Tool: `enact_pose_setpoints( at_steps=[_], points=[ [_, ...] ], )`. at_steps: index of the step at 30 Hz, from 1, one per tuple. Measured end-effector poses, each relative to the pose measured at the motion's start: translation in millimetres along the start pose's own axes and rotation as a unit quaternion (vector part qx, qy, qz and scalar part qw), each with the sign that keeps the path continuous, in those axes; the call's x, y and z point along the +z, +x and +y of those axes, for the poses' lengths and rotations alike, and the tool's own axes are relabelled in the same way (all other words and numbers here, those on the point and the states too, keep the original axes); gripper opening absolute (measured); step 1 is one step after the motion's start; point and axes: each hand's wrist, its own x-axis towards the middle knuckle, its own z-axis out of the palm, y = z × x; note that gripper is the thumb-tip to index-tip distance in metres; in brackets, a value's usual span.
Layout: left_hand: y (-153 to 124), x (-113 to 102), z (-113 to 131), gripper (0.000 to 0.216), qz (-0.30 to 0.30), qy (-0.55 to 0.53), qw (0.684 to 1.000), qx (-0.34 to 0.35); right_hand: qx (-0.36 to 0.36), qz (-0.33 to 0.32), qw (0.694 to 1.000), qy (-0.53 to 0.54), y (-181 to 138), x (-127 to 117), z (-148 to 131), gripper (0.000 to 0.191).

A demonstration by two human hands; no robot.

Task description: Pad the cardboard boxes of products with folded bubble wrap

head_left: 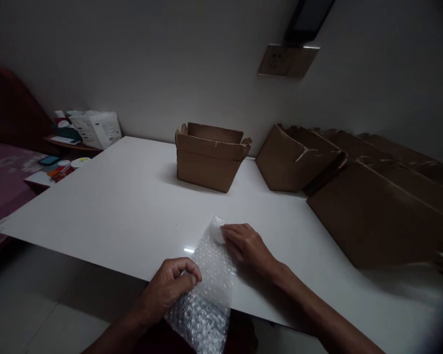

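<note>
Hanging over the near edge of the white surface (133,206), the wrap (214,275) lies partly on top, its left side pinched in the left hand's (172,282) grip. Fingers curled, the right hand (247,246) touches its far end, though whether that grip is closed cannot be told. Beyond, brown boxes (384,211) stand rightward and an open box (206,164) centrally, before a wall socket (276,60).
</note>
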Motion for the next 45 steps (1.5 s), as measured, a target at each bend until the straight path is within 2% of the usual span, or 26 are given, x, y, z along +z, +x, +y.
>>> enact_pose_setpoints(
  at_steps=[2,3,6,8,11,13,16,18,20,21,23,24,25,28,30,32,34,36,38,40,42,44,45],
  points=[
    [-4.5,0.2,-2.6,0.021,-0.007,-0.021,1.000,-0.003,0.055,0.035,0.996,0.060,10.1,-10.5,15.8,0.027],
    [-6.6,1.0,-2.8,0.023,-0.012,-0.033,0.999,-0.004,0.092,0.072,0.990,0.083,15.6,-17.1,24.7,0.028],
    [-9.6,5.3,1.5,0.031,-0.024,-0.092,0.995,-0.017,0.199,0.234,0.943,0.126,26.5,-38.3,46.9,0.043],
    [-6.2,8.6,7.5,0.038,-0.021,-0.135,0.990,-0.022,0.226,0.288,0.918,0.152,24.4,-50.8,50.4,0.051],
    [9.0,12.1,17.7,0.054,-0.033,-0.208,0.977,-0.030,0.208,0.245,0.926,0.199,6.9,-63.8,35.3,0.048],
    [22.7,13.3,22.8,0.062,-0.048,-0.246,0.966,-0.066,0.192,0.203,0.936,0.212,-9.2,-68.1,19.2,0.047],
    [37.4,14.7,26.3,0.066,-0.045,-0.244,0.962,-0.114,0.173,0.167,0.951,0.194,-32.5,-68.3,-1.0,0.046],
    [39.0,14.7,27.0,0.075,-0.050,-0.215,0.969,-0.108,0.160,0.147,0.961,0.170,-46.2,-62.8,-11.7,0.041],
    [34.8,12.4,27.4,0.083,-0.063,-0.155,0.983,-0.075,0.132,0.118,0.974,0.142,-58.1,-51.4,-23.2,0.033],
    [31.6,10.1,27.3,0.081,-0.064,-0.106,0.991,-0.049,0.109,0.102,0.981,0.124,-63.0,-43.3,-29.8,0.031],
    [25.7,3.0,25.7,0.064,-0.040,0.041,0.998,0.035,0.053,0.072,0.993,0.076,-69.9,-23.6,-43.6,0.035],
    [23.9,-1.4,23.9,0.055,-0.024,0.132,0.986,0.098,0.028,0.060,0.997,0.047,-71.5,-13.0,-50.1,0.039],
    [23.1,-6.0,21.4,0.051,-0.012,0.225,0.960,0.167,0.009,0.051,0.999,0.017,-71.8,-2.6,-55.7,0.044],
    [27.4,-17.2,10.9,0.061,-0.031,0.440,0.827,0.349,-0.019,0.058,0.996,-0.058,-66.4,21.8,-64.2,0.039],
    [33.5,-20.4,3.7,0.065,-0.060,0.506,0.762,0.399,-0.032,0.095,0.991,-0.083,-61.2,29.7,-63.3,0.031],
    [38.6,-19.7,-1.4,0.061,-0.066,0.524,0.738,0.420,-0.036,0.131,0.988,-0.069,-58.4,30.9,-60.1,0.030],
    [40.2,-16.2,-3.3,0.050,-0.053,0.499,0.748,0.435,-0.016,0.140,0.990,-0.011,-59.9,27.1,-57.7,0.026],
    [38.5,-11.2,-1.8,0.036,-0.040,0.449,0.782,0.430,0.026,0.121,0.990,0.061,-65.5,20.9,-57.4,0.021],
    [35.8,-5.9,2.2,0.028,-0.029,0.405,0.826,0.391,0.064,0.116,0.987,0.090,-73.4,14.6,-58.7,0.019],
    [35.7,-1.1,6.9,0.026,-0.013,0.375,0.868,0.326,0.061,0.154,0.985,0.055,-81.0,10.4,-60.0,0.026],
    [39.9,2.4,10.2,0.026,0.005,0.351,0.896,0.272,0.016,0.196,0.980,-0.014,-85.4,9.7,-60.5,0.033],
    [47.4,4.8,10.8,0.027,0.009,0.345,0.903,0.256,-0.030,0.182,0.980,-0.081,-84.6,12.4,-59.7,0.034],
    [51.3,5.7,10.1,0.027,0.011,0.351,0.897,0.269,-0.040,0.160,0.980,-0.110,-82.3,14.6,-58.8,0.033]
  ],
)
